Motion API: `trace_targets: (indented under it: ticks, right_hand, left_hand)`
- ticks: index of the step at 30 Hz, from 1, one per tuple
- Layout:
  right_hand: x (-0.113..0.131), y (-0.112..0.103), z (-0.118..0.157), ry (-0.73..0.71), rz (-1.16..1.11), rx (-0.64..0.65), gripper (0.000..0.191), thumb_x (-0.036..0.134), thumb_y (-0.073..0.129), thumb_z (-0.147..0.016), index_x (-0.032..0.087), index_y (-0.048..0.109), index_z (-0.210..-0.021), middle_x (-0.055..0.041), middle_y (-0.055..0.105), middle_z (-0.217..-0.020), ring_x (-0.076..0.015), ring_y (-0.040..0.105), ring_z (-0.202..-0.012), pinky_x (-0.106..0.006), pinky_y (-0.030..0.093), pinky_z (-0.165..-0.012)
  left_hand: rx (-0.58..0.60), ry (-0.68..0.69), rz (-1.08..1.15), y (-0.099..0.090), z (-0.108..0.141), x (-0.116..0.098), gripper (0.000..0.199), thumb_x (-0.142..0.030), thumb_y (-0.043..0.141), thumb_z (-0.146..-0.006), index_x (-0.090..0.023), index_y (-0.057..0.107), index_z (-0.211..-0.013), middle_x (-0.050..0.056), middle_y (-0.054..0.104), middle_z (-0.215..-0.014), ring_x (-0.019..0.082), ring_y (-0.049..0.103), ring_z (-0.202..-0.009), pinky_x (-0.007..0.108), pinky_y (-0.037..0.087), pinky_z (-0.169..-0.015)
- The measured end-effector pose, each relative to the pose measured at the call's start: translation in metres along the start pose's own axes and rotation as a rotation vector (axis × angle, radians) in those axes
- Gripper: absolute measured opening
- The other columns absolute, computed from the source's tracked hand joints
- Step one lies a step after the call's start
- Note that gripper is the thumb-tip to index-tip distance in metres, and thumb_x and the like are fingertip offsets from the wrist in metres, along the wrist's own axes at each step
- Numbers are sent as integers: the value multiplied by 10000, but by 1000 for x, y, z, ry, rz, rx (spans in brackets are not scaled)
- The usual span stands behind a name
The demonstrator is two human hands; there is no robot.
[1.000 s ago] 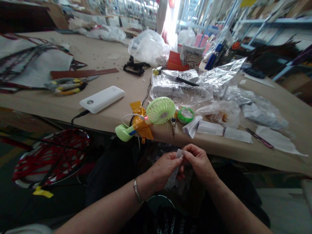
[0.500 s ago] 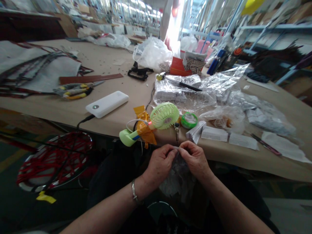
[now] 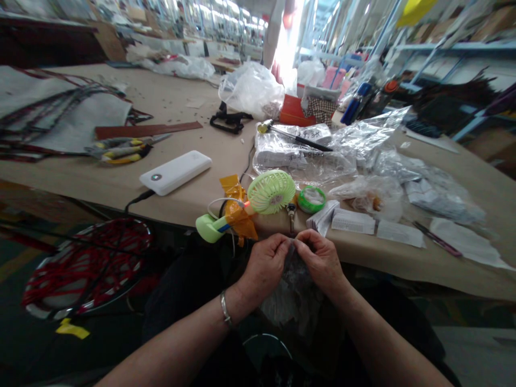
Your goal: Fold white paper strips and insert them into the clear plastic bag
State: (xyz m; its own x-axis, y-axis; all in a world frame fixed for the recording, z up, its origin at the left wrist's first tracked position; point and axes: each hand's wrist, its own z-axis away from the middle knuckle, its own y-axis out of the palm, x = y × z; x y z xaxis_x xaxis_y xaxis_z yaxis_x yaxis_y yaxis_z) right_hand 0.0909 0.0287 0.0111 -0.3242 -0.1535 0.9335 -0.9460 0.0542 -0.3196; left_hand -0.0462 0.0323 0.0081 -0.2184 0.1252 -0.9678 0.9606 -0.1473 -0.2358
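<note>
Near the table's front edge, my left hand [image 3: 267, 262] and my right hand [image 3: 320, 259] meet with thumbs and fingertips pinched together. Between them is a thin piece of clear plastic [image 3: 291, 248], mostly covered by the fingers. Below, over my lap, hangs a heap of crumpled translucent plastic [image 3: 292, 295], dim and hard to make out. Just beyond my fingertips a small metal-tipped tool [image 3: 291, 214] points toward me at the table edge. Beside it stand a green round tub [image 3: 312, 199] and a light green fan [image 3: 272, 192] fixed with orange tape [image 3: 241, 217].
Folded paper slips [image 3: 353, 221] and a slim pen-like tool [image 3: 437, 239] lie to the right. Behind are plastic bags [image 3: 306, 161] with a hammer [image 3: 298, 137] on top. A white power bank [image 3: 176, 172] and pliers [image 3: 124, 149] lie left. A red-corded stool [image 3: 88, 269] stands below.
My fingertips have come slightly apart, and more of the thin plastic shows between them. Both hands stay in nearly the same place; the whole view has shifted a little.
</note>
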Motion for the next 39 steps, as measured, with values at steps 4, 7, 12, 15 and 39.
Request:
trace_targets:
  ticks: [4, 7, 12, 15, 39]
  right_hand:
    - [0, 0, -1, -18, 14, -9, 103, 248, 532, -773, 167, 562, -717, 30, 516, -633, -104, 461, -601, -203, 383, -577]
    - [-2, 0, -1, -19, 29, -9, 107, 251, 533, -780, 167, 564, -721, 32, 512, -634, -100, 452, -596, -201, 377, -571]
    - [-5, 1, 0, -16, 29, -18, 106, 251, 530, -789, 171, 560, -726, 36, 501, -626, -100, 449, -591, -199, 374, -562]
    - [-5, 2, -1, -23, 24, -35, 111, 256, 533, -792, 172, 564, -726, 33, 506, -631, -102, 458, -598, -203, 380, -570]
    - [-25, -59, 5, -521, 992, -154, 265, 222, 534, -841, 171, 609, -1091, -100, 626, -1037, -272, 505, -1051, -422, 410, -891]
  left_hand:
    - [1, 8, 3, 0, -2, 1, 197, -222, 458, -828, -144, 585, -699, -34, 509, -607, 83, 447, -577, 185, 350, -545]
    - [-8, 5, -7, 0, -2, 1, 198, -222, 461, -825, -145, 584, -690, -35, 507, -607, 83, 447, -579, 184, 347, -547]
    - [-16, -9, -1, 1, -3, 2, 210, -236, 456, -823, -148, 591, -688, -30, 516, -605, 89, 451, -582, 190, 350, -550]
    - [-21, -17, -5, 1, -4, 1, 211, -233, 457, -817, -151, 601, -687, -26, 526, -606, 94, 455, -584, 192, 352, -551]
    - [58, -194, -140, -3, 13, 45, 232, -277, 563, -747, -196, 708, -909, 65, 706, -950, 226, 617, -915, 309, 418, -845]
